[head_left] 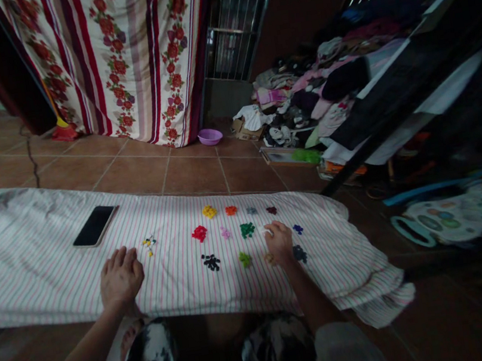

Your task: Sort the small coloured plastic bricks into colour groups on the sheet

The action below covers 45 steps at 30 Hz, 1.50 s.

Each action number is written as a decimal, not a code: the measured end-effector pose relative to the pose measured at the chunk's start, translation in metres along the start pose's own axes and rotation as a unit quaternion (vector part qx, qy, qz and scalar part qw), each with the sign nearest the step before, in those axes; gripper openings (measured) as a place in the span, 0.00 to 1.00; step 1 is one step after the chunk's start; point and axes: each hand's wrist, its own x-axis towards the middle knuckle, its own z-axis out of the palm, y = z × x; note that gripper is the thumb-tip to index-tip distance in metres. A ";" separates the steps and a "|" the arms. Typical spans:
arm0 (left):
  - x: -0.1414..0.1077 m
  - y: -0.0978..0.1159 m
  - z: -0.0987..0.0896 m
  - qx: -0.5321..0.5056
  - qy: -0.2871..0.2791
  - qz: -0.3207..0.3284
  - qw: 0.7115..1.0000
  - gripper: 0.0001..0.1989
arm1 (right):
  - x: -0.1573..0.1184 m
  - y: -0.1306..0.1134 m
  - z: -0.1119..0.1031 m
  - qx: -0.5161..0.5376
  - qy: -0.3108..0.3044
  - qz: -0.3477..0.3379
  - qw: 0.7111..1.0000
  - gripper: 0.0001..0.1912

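While the left hand (120, 278) just rests palm-down on the striped cloth (44, 258), the right hand (279, 241) is the one at the beads, so going by the head view: left fingers are loosely spread and a bit curved, nothing visible in their grip, right beside a small mixed cluster (150, 253) of yellow, white and dark bits. That cluster is strung out more near-to-far than sideways.

Right fingers are bunched and bent down onto the white beads (265, 230), in the middle row just right of the green pile (247, 230). Can't tell if they're pinching one, fingertips are too blurry. What shows of the white lot pokes out left of the fingertips; single beads are too tiny to read any long axis or direction.

Tan pile (269, 259) is partly tucked by that hand, slate pile (300, 254) next to the wrist, blue pile (298, 229) off to its right. Black pile (211, 262) is looser, its spread slanting from far left to near right. Red pile (199, 234) sits beyond it.

Phone (94, 226) lies screen-up beyond the left hand, long axis slanting from near left to far right.
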 end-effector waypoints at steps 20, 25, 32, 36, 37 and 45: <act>0.000 0.002 -0.002 -0.044 -0.009 -0.017 0.999 0.20 | 0.000 -0.005 0.002 0.006 0.001 -0.003 1.000 0.08; 0.000 0.001 -0.001 -0.066 -0.010 -0.022 0.998 0.20 | 0.000 -0.006 -0.002 0.020 -0.003 0.001 1.000 0.08; 0.001 0.000 -0.002 -0.054 -0.020 -0.025 0.998 0.20 | 0.005 -0.053 -0.016 0.086 0.020 -0.055 0.995 0.13; 0.001 -0.001 -0.002 -0.058 -0.015 -0.038 0.997 0.20 | -0.001 -0.115 -0.012 0.146 -0.022 -0.103 0.984 0.14; 0.001 -0.001 -0.001 -0.062 -0.013 -0.039 0.997 0.20 | -0.005 -0.133 -0.009 0.166 -0.047 -0.112 0.979 0.14; 0.000 -0.003 0.002 -0.073 -0.011 -0.043 0.996 0.20 | -0.047 -0.255 0.033 0.260 -0.260 -0.182 0.912 0.13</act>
